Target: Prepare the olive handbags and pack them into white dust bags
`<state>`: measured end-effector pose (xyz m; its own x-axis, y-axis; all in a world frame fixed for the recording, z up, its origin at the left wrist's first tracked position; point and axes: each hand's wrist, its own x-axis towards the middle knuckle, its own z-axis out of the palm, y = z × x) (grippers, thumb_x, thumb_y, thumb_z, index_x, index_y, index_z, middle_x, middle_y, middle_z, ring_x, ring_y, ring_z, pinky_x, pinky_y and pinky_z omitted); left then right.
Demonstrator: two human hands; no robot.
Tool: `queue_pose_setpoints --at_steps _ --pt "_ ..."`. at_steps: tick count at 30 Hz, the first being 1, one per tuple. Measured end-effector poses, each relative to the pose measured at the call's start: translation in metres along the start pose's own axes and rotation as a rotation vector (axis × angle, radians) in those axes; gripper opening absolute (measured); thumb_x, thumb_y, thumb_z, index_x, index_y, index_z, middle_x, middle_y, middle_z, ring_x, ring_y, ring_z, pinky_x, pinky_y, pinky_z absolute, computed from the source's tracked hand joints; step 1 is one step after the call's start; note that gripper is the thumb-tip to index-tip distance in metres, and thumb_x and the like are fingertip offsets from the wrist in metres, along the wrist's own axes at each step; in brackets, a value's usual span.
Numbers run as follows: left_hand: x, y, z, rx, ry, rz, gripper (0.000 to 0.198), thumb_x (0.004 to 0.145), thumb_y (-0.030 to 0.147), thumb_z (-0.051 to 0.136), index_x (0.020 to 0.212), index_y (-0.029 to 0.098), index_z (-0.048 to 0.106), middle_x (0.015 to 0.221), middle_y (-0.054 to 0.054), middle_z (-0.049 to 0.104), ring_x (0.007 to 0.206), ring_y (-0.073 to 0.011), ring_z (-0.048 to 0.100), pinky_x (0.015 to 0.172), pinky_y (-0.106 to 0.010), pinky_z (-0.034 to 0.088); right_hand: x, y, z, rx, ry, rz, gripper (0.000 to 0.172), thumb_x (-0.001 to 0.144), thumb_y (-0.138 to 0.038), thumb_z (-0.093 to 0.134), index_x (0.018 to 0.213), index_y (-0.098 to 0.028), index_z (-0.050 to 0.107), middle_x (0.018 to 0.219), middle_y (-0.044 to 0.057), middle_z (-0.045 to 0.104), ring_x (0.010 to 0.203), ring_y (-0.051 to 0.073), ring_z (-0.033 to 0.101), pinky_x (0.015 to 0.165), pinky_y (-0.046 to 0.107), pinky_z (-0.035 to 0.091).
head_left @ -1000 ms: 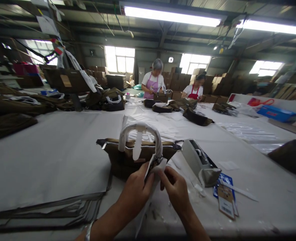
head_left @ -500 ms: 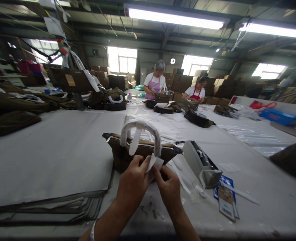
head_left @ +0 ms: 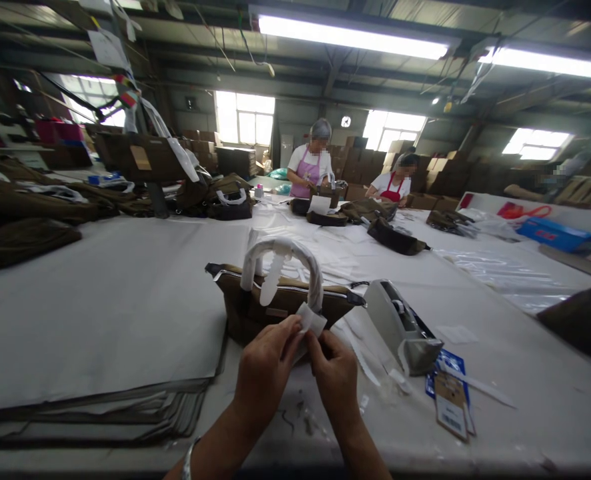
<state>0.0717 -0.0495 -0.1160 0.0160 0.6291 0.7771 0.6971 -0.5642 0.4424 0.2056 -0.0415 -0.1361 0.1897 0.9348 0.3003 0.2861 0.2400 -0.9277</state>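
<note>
A brown handbag with a silver zipper stands upright in front of me. Its arched handle is wrapped in white material, and a white strip dangles from the top of it. At the base of the handle's right end, a small piece of white paper sits between my fingers. My left hand pinches the paper's left side. My right hand pinches its lower right, with the fingers curled. Both fingertips hide part of the paper and the bag's front.
A grey tape dispenser stands right of the bag, beside paper tags. A stack of flat sheets covers the table's left. More bags lie farther back. Two people work across the table. A blue box is at far right.
My left hand has shifted slightly down and its fingers have straightened, uncovering a small label on the bag's front. The white paper now lies flatter. My right hand has barely moved.
</note>
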Motion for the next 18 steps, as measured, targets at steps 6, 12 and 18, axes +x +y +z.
queue_pose_setpoints --at_steps 6,12,18 --pt "-0.012 -0.006 0.002 0.014 -0.046 0.108 0.036 0.097 0.016 0.058 0.133 0.017 0.059 0.115 -0.007 0.076 0.101 -0.0201 0.072 0.089 -0.030 0.060 -0.004 -0.007 0.000 0.080 -0.066 0.085 0.046 0.089 -0.055 0.059 0.060 -0.019 0.058 0.046 -0.004 0.051 0.046 0.013 0.049 0.050 0.024 0.040" --pt "-0.011 -0.003 -0.003 -0.070 -0.117 0.117 0.040 0.098 0.013 0.052 0.137 0.019 0.057 0.120 -0.007 0.074 0.107 -0.0195 0.070 0.096 -0.030 0.056 0.001 -0.007 -0.001 0.051 -0.044 0.060 0.044 0.088 -0.055 0.061 0.064 -0.019 0.056 0.054 -0.004 0.049 0.051 0.012 0.046 0.050 0.024 0.036" --pt "0.016 -0.012 -0.034 -0.385 -0.301 -0.457 0.028 0.096 0.038 0.057 0.113 0.020 0.070 0.108 -0.005 0.077 0.097 -0.0214 0.073 0.086 -0.028 0.057 0.004 -0.006 -0.013 0.216 -0.167 0.132 0.046 0.091 -0.054 0.059 0.062 -0.018 0.051 0.053 -0.006 0.042 0.051 0.010 0.041 0.052 0.024 0.034"
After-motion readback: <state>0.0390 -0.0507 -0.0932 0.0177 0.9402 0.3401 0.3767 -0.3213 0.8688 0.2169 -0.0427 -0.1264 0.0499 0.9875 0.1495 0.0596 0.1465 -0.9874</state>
